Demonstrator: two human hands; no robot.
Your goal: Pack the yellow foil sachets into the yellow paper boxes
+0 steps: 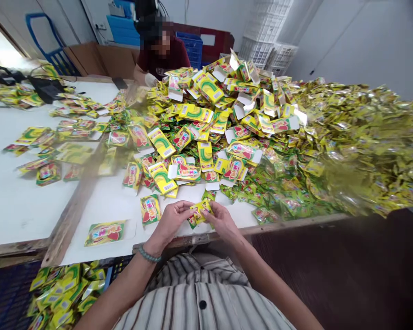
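My left hand [171,220] and my right hand [221,221] meet at the table's near edge, both closed on a small bunch of yellow-green sachets [199,211] held between them. A folded yellow card packet [150,208] lies just left of my left hand. Another flat card packet [105,232] lies farther left on the white table [117,204]. A beaded bracelet sits on my left wrist.
A big heap of yellow card packets [209,119] and loose sachets [358,137] covers the table ahead and to the right. Another person [160,55] sits at the far side. A blue crate [55,293] with finished packets stands at lower left. White crates are stacked behind.
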